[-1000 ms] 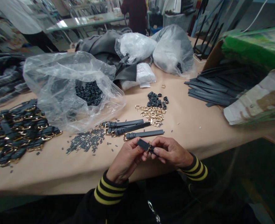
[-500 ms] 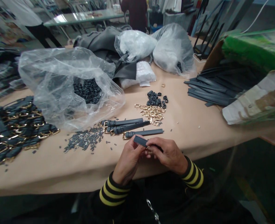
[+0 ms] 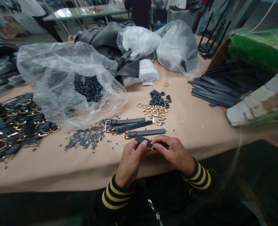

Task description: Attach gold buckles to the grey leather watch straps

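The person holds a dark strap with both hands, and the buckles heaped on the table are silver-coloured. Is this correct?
Not quite: the head view shows that the heaped buckles are gold-coloured. The rest is right: the left hand and right hand hold a dark strap.

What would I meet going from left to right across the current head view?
Heap of dark straps with gold buckles, scatter of small dark-grey oblong bits, left bare hand pinching a dark flat strap, right bare hand on that strap, white-and-brown box flap.
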The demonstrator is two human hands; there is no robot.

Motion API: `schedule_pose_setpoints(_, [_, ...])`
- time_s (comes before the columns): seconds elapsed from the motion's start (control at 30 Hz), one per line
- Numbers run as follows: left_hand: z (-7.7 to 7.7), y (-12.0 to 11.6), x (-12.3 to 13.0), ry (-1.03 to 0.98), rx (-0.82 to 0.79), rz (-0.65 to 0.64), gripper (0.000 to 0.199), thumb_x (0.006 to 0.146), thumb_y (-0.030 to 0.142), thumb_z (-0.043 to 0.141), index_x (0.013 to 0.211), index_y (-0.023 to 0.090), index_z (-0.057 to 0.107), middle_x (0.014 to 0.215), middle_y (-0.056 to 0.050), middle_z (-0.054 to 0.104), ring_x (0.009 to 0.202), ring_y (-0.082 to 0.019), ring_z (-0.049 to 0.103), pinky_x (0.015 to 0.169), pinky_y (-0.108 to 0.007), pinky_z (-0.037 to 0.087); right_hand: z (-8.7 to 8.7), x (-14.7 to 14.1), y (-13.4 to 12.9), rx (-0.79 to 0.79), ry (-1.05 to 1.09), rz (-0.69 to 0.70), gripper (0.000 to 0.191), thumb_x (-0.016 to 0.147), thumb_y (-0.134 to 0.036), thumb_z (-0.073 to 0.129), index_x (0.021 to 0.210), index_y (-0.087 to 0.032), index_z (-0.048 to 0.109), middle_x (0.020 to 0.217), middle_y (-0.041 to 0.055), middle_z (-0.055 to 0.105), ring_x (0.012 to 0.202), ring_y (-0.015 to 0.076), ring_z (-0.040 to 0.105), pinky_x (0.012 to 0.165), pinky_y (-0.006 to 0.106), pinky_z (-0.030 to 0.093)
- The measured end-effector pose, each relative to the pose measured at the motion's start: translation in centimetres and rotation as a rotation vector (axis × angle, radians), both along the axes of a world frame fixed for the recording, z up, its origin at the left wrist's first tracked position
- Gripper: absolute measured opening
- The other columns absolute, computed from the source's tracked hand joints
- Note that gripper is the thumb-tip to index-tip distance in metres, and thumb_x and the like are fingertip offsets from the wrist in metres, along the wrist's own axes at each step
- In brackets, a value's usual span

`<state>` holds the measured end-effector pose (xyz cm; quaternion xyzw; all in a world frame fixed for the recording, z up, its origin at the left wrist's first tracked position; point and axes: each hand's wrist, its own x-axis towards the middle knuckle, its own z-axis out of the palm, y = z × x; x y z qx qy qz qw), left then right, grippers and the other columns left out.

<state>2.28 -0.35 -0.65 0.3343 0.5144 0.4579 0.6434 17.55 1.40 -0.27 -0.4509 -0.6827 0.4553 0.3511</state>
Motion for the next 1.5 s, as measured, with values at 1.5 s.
schedule_pose_setpoints(1.5, [-0.9, -1.1, 1.2, 0.606, 0.41, 0.03, 0.007, 0.08, 0.016, 0.049, 0.086, 0.017, 0.052, 0.086, -0.003, 0.054, 0.082, -0.015, 0.054, 0.076, -0.029, 0.045, -1.4, -0.2, 0.3, -0.292, 0.172, 0.057, 0.015, 0.075, -0.022, 0.06, 0.074, -0.017, 0.046, 0.064, -0.0044, 0.048, 0.056, 0.0076, 0.047, 0.053, 0.02, 0.038])
